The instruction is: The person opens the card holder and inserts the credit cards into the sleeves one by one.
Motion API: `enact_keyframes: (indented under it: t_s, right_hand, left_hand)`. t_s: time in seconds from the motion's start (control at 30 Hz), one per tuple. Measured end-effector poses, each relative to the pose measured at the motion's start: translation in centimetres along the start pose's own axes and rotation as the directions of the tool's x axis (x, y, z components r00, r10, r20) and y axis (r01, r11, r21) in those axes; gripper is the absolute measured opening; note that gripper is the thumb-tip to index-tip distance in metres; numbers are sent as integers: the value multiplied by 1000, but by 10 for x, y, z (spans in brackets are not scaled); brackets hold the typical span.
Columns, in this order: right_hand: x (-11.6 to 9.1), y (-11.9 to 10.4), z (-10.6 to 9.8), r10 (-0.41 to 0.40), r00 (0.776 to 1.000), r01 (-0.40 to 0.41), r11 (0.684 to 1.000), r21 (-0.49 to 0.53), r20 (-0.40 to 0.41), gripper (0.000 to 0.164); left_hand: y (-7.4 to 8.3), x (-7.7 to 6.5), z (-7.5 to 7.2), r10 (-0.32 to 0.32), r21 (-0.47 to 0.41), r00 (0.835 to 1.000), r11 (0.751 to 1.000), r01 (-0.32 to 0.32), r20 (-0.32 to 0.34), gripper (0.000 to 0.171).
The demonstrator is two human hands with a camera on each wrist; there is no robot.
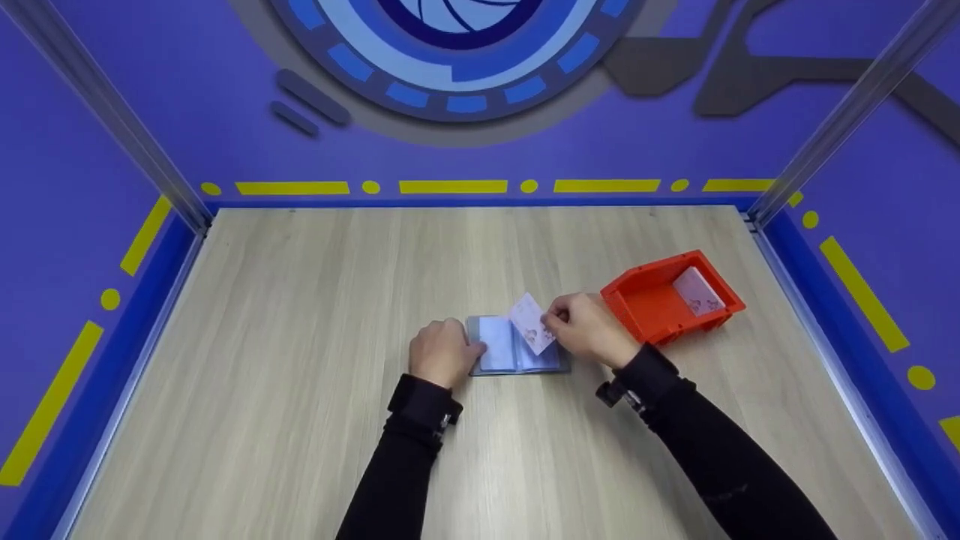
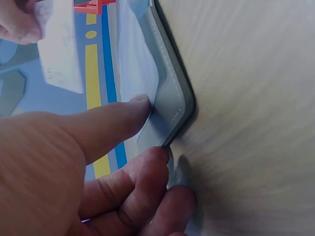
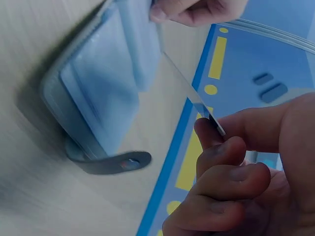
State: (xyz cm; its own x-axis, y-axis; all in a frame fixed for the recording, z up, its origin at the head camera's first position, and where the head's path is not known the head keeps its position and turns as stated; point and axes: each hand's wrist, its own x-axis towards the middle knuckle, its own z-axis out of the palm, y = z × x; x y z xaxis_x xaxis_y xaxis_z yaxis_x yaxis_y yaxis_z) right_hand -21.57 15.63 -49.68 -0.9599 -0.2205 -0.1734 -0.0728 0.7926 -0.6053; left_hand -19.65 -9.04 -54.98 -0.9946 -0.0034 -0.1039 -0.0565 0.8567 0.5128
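Note:
A grey card holder [image 1: 474, 361] lies spread on the wooden table, its clear plastic sleeves [image 1: 496, 343] facing up. At its left side my left hand [image 1: 441, 351] grips the edge; in the left wrist view the thumb [image 2: 123, 115] presses on a sleeve while the curled fingers sit at the cover's rim. My right hand [image 1: 589, 326] pinches a pale printed card [image 1: 531, 321] by its right side, tilted above the right-hand sleeves. Edge-on, the card [image 3: 189, 91] looks thin in the right wrist view. A snap strap [image 3: 110, 163] sticks out from the holder there.
A red plastic bin [image 1: 651, 306] stands right of the holder, just beyond my right wrist. Inside it, at the right end, lie similar printed cards [image 1: 697, 291]. Blue-purple panels with yellow markings [image 1: 453, 186] enclose the table [image 1: 300, 300] at the back and sides.

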Motion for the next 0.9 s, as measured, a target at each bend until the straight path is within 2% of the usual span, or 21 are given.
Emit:
enact_keyframes:
  t_s: [0.27,0.47,0.73,0.9]
  right_hand:
    - [2,5,15,78,997,-77,996,-33,26,20]
    - [4,12,21,67,997,-65,997,-35,44,22]
    - [6,8,24,89,994,-86,995,-50,65,22]
    - [7,6,27,60,996,-56,996,-74,60,23]
  left_hand:
    - [1,1,1,3,4,1000,1000,-3,0,58]
    - [2,2,1,7,15,1000,1000,-6,-1,58]
    - [1,1,1,0,14,1000,1000,0,7,57]
    - [1,1,1,-4,12,1000,1000,4,15,56]
